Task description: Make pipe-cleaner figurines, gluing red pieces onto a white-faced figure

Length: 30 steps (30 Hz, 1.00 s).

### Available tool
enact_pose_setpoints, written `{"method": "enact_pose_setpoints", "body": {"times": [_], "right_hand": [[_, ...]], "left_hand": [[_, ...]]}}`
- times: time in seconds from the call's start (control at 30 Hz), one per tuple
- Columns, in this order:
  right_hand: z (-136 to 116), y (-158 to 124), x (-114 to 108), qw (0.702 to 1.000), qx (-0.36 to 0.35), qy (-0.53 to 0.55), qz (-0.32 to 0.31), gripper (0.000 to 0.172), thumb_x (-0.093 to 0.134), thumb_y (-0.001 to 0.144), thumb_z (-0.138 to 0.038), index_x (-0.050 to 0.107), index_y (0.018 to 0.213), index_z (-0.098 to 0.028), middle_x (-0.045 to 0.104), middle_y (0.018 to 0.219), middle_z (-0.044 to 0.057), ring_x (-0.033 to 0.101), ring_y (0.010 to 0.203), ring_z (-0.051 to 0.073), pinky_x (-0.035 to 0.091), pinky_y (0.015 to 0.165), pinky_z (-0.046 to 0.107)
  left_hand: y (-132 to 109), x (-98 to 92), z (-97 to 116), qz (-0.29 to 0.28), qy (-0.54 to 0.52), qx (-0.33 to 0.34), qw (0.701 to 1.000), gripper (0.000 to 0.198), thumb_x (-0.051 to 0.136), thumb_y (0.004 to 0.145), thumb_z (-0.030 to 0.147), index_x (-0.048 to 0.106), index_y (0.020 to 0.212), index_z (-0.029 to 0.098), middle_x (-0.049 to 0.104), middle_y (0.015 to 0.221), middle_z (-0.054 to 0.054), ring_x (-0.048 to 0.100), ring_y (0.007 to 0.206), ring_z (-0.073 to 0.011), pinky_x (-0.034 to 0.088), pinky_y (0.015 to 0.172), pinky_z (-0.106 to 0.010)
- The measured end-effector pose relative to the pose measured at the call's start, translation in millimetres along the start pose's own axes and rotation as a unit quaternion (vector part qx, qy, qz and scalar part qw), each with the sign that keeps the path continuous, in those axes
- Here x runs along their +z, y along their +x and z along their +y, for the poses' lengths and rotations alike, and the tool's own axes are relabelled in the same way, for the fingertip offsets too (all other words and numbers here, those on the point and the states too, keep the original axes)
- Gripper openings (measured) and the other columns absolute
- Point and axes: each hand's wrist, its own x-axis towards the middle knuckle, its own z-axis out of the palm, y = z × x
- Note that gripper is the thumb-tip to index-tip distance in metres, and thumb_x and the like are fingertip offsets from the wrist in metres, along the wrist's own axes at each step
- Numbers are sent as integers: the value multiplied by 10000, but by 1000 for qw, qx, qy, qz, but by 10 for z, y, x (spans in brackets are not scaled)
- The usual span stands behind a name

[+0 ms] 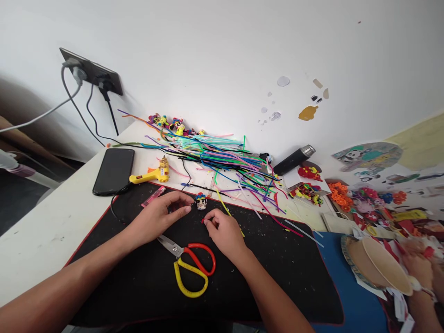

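My left hand (161,215) rests on a black mat (277,268), fingers curled and pinched together just left of a small figurine head (200,201) with a blue and red cap. What the fingers hold, if anything, I cannot make out. My right hand (224,231) lies just right of and below the figurine, its fingertips pinched on a tiny red piece (203,221). Scissors (189,261) with red and yellow handles lie on the mat between my wrists.
A heap of coloured pipe cleaners (222,159) spreads behind the mat. A yellow glue gun (151,175), a black phone (114,171), a pink lighter (153,196) and a black flask (294,159) lie nearby. Another person's hand (421,263) holds a paper fan at right.
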Motion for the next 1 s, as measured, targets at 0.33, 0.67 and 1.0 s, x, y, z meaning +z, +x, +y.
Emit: {"method": "enact_pose_setpoints", "body": {"times": [0.33, 0.67, 1.0], "right_hand": [[-211, -75, 141, 897, 81, 433, -34, 329, 784, 855, -491, 647, 911, -197, 524, 506, -103, 351, 377, 60, 248, 382, 189], [-308, -103, 226, 840, 103, 533, -17, 377, 845, 816, -499, 648, 899, -189, 548, 522, -87, 325, 378, 38, 213, 388, 183], [-319, -109, 224, 840, 96, 534, -9, 394, 848, 809, -529, 664, 913, -196, 548, 524, -83, 325, 387, 47, 240, 392, 185]], "left_hand": [[-67, 189, 71, -137, -35, -12, 990, 373, 674, 942, 566, 727, 1095, 230, 730, 939, -20, 619, 835, -216, 479, 732, -312], [-30, 176, 79, -165, -130, -58, 976, 396, 693, 904, 599, 721, 898, 204, 732, 861, -24, 634, 817, -209, 490, 768, -319], [-34, 193, 135, -156, -160, -72, 972, 467, 702, 871, 671, 727, 894, 205, 718, 785, -20, 564, 680, -171, 452, 646, -293]]}}
